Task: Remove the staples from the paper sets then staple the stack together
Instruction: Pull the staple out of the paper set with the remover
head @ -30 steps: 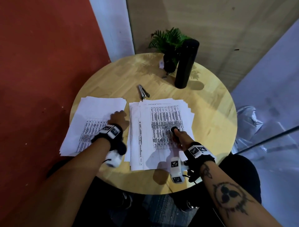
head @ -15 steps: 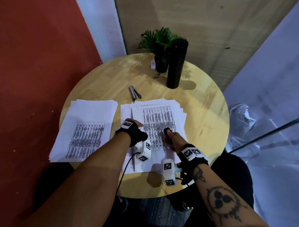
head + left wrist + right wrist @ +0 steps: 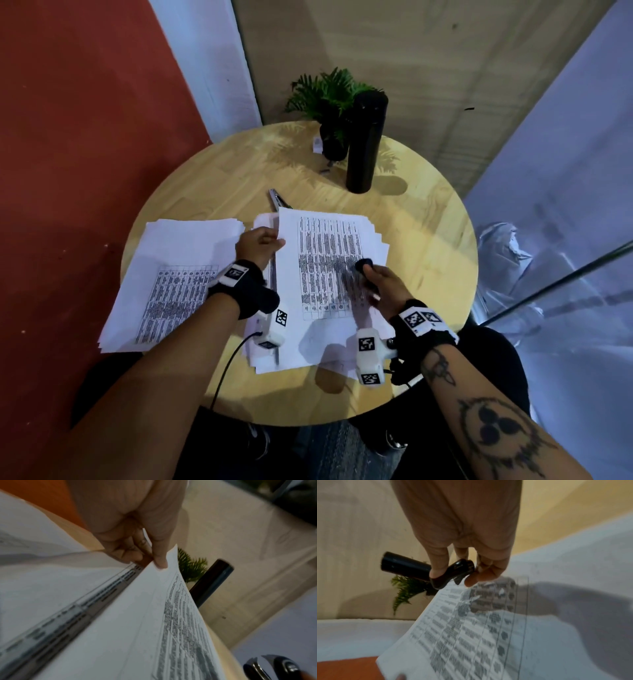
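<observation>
head camera looks steeply down on the round pale wooden table (image 3: 428, 240); both wrist cameras sit close, sharing the tall black cylindrical flask (image 3: 211, 582).

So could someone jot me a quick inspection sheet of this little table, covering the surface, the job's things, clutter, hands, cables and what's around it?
Surface: round wooden table, pale top.
Job's things: middle paper stack, its top sheets lifted at the left edge; left paper stack lying flat; small black tool, probably a staple remover; metal tool beyond the papers, partly hidden.
Clutter: black flask upright; potted fern behind it.
Hands: left hand pinches the lifted sheets; right hand holds the black tool over the page.
Cables: black cable from the left wrist camera.
Surroundings: red wall, wood panel, glass partition at right.
</observation>
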A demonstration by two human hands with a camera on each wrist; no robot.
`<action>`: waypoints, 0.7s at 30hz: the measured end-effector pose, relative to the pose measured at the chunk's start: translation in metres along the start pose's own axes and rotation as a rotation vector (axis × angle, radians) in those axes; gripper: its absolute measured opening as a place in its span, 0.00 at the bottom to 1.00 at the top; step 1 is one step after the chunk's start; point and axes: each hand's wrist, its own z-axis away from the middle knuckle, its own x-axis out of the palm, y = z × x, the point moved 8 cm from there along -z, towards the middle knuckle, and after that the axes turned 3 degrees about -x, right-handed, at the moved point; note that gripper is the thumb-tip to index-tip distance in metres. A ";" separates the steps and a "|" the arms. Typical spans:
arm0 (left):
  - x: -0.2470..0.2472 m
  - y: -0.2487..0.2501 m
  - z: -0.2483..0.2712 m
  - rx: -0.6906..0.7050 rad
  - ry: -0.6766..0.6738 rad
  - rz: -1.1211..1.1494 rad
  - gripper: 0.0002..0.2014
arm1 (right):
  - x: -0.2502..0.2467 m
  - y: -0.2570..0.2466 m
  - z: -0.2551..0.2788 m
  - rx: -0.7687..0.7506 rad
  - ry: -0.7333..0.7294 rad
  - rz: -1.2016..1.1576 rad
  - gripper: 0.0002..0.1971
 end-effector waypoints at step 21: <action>-0.120 0.166 0.082 0.484 0.059 0.363 0.14 | 0.044 -0.206 0.097 -0.485 -0.560 -0.155 0.33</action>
